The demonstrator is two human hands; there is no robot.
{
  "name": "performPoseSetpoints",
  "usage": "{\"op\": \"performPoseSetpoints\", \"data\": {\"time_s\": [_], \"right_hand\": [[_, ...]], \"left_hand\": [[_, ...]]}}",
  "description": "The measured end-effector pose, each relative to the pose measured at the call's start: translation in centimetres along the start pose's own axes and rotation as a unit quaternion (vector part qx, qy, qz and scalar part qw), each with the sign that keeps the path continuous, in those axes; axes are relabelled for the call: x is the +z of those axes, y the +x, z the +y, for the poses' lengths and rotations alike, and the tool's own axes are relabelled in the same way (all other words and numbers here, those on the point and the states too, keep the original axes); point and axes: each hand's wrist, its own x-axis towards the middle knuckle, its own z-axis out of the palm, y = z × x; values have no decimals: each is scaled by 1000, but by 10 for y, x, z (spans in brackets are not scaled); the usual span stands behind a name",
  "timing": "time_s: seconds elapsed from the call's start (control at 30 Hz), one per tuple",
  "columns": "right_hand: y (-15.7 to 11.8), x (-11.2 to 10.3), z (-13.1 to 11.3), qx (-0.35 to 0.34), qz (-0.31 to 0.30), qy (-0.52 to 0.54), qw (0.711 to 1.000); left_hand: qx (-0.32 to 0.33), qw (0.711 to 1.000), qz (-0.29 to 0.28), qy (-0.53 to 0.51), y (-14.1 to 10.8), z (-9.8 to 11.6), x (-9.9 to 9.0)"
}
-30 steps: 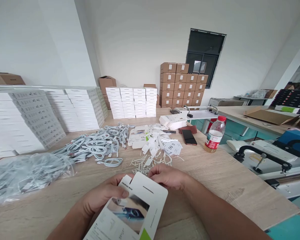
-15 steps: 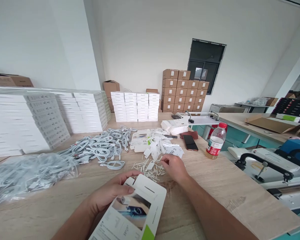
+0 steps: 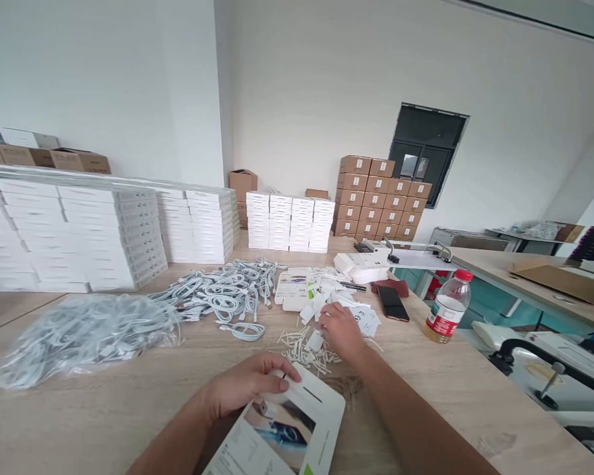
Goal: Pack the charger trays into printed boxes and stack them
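My left hand point(image 3: 252, 386) grips the top edge of a flat white printed box point(image 3: 321, 415), thumb on its front near a picture of a phone and charger. My right hand point(image 3: 340, 328) is over a pile of small white paper pieces point(image 3: 327, 284), its fingers bent down into them; whatever is between its fingertips is hidden. Thin white sticks or strips point(image 3: 301, 346) lie just left of and below that hand. Farther left is a heap of coiled white cables point(image 3: 228, 290), with one loose coil point(image 3: 247, 331) at its near side.
A plastic bag of cables point(image 3: 94, 336) lies at the left, before stacked white boxes point(image 3: 99, 237). More white boxes point(image 3: 290, 221) and brown cartons point(image 3: 376, 198) stand behind. At the right are a phone point(image 3: 392, 303), a red-capped bottle point(image 3: 448, 307) and a machine point(image 3: 559, 369).
The view has turned left, so the scene sits farther right. My right hand has moved from the near side of the paper pile onto the pieces. My left hand still holds the box.
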Motion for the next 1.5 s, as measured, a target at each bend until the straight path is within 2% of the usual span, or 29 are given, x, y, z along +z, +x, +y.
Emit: {"op": "performPoseSetpoints", "data": {"time_s": [0.17, 0.33, 0.43, 0.63, 0.8, 0.97, 1.13, 1.37, 1.5], "right_hand": [[-12, -4, 6, 0, 29, -9, 1000], [-7, 10, 18, -26, 13, -36, 999], [-3, 13, 23, -22, 25, -23, 999], [-10, -6, 20, -16, 89, 16, 996], [-15, -12, 7, -54, 140, 94, 984], [-15, -11, 0, -62, 130, 125, 982], [-15, -10, 1, -40, 142, 151, 978], [-14, -6, 1, -60, 139, 170, 974], [-15, -5, -5, -100, 119, 166, 974]], "left_hand": [[18, 999, 16, 34, 2, 1, 2], [-4, 999, 29, 22, 2, 4, 3], [-11, 999, 29, 17, 3, 5, 3], [-28, 998, 48, 29, 2, 5, 3], [-54, 995, 80, 16, 2, 4, 5], [-57, 989, 119, 62, 4, 5, 11], [-55, 985, 159, 43, 6, 7, 19], [-25, 985, 160, -66, 21, 6, 33], [11, 987, 148, -59, 29, 2, 35]]}}
